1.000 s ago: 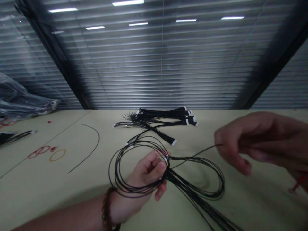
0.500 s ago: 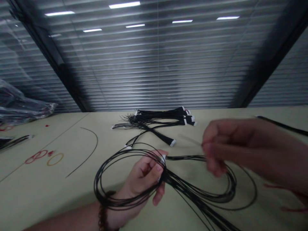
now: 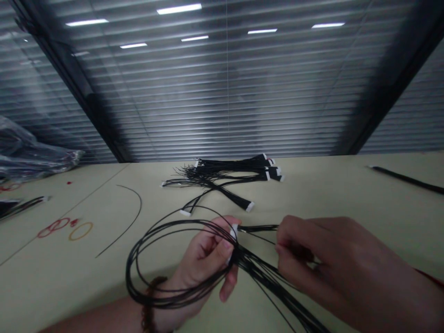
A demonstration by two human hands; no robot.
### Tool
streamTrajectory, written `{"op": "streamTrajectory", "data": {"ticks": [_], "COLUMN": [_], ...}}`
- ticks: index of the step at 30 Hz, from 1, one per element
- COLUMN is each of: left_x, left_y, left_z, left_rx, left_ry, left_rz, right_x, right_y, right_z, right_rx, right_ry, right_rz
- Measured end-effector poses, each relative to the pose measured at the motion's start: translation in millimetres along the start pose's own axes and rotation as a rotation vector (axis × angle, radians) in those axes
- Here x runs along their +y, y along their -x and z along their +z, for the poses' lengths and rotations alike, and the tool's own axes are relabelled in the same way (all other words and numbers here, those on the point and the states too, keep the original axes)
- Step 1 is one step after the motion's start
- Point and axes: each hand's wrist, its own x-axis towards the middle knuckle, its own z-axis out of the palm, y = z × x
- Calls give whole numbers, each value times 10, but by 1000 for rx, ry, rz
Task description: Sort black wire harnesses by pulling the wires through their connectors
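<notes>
Black wires (image 3: 163, 300) loop around to the left and meet at a white connector (image 3: 234, 231). My left hand (image 3: 208, 254) is closed on this connector, thumb on the near side. Loose wire ends run down to the lower right from it. To the right, my right hand (image 3: 319, 259) pinches a thin black wire (image 3: 262, 237) that leads to the connector. A thicker group of black wires above it passes behind the right fingers. The far part of those wires is hidden by the right hand.
Black wire harnesses (image 3: 236, 175) with white connectors lie at the table's back. A single curved wire (image 3: 137, 217), red rubber bands (image 3: 53, 227) and a yellow band (image 3: 81, 231) are at left. A clear plastic bag (image 3: 38, 152) sits far left; a black cable (image 3: 405, 177) lies right.
My right hand has come down and left, and now grips a wire near the connector. The left hand stays put, while the wire loop has shifted slightly left.
</notes>
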Motion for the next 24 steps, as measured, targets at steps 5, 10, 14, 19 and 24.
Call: {"op": "streamTrajectory", "data": {"ticks": [5, 10, 14, 19, 24], "left_x": [-13, -6, -8, -19, -9], "left_y": [-4, 7, 13, 19, 62], "left_z": [-22, 2, 12, -8, 62], "left_rx": [-16, -24, -17, -28, 16], "left_ry": [-2, 8, -4, -33, -194], "left_rz": [33, 24, 36, 32, -6], "right_x": [2, -6, -14, -23, -58], "right_y": [-15, -37, -14, -2, 15], "right_z": [21, 39, 50, 41, 89], "right_rx": [-6, -6, -13, -49, -88], "right_ry": [13, 26, 29, 11, -43], "right_rz": [-12, -16, -8, 6, 28]}}
